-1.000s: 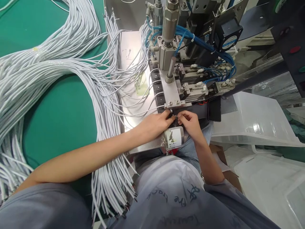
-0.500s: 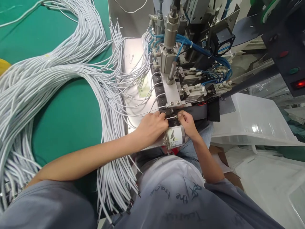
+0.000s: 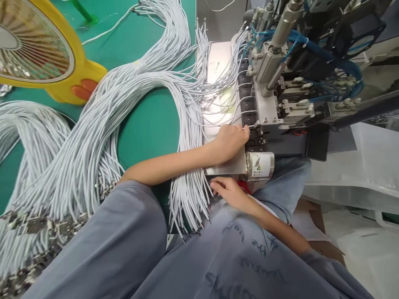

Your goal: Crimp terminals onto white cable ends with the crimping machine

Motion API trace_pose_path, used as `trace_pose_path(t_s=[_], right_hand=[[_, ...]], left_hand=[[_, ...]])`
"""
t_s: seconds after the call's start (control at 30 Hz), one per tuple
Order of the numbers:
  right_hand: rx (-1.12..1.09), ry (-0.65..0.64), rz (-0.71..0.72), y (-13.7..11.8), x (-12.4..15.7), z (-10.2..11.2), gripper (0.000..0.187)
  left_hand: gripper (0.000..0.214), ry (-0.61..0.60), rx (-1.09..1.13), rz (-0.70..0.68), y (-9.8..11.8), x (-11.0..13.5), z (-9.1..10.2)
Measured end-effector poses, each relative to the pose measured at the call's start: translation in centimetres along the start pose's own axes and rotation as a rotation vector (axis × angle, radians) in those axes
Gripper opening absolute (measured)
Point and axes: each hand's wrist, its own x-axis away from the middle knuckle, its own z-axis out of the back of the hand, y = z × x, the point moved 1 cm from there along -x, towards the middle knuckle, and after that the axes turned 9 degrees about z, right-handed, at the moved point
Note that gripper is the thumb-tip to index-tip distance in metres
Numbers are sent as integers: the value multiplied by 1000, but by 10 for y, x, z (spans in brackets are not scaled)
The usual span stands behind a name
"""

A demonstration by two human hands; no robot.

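Observation:
My left hand [image 3: 231, 142] rests on the metal plate [image 3: 225, 167] at the front of the machine [image 3: 274, 95], its fingers curled and pinched on a thin grey wire [image 3: 237, 121] at the black slots. My right hand [image 3: 225, 189] is low at the table edge, its fingers reaching into the hanging ends of the grey wire bundle [image 3: 190, 197]. A small metal cylinder with a warning label [image 3: 259, 164] sits between my two hands.
A big mass of grey wires [image 3: 102, 124] sweeps across the green table [image 3: 149, 128]. A yellow fan [image 3: 37, 54] stands at the back left. Clear plastic trays [image 3: 358, 174] lie to the right, and blue hoses [image 3: 324, 54] run over the machine.
My right hand left the machine slot and dropped down left to the hanging wire ends. My left hand stayed at the slot. My view swung left, bringing the yellow fan in.

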Motion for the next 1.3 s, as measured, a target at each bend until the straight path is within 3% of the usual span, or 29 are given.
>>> trace_pose_path(t_s=[0.07, 0.17, 0.3, 0.4, 0.53, 0.63, 0.7, 0.83, 1.0, 1.3], right_hand=[[-18, -17, -4, 3, -6, -11, 23], [168, 56, 3, -7, -4, -2, 18], [447, 213, 13, -33, 9, 39, 15], [489, 351, -5, -44, 10, 75, 15], [297, 571, 110, -46, -3, 108, 8], [68, 761, 169, -43, -14, 116, 13], [-114, 816, 212, -41, -20, 115, 18], [-324, 798, 330, -38, -31, 110, 21], [-69, 875, 451, -38, -29, 107, 13], [156, 727, 295, -50, -17, 126, 13]], left_hand=[[32, 17, 30, -24, 2, 2, 2], [23, 58, 155, -166, 10, 9, 7], [23, 166, 361, -456, 20, 22, 15], [27, 218, 385, -485, 15, 25, 22], [22, 191, 317, -350, 0, 18, 26], [22, 159, 408, -357, -6, 9, 19], [24, 236, 517, -345, -8, 2, 14], [24, 429, 719, -378, -10, -4, 8], [20, 506, 797, -435, -8, -3, 10], [18, 603, 660, -380, -6, -6, 6]])
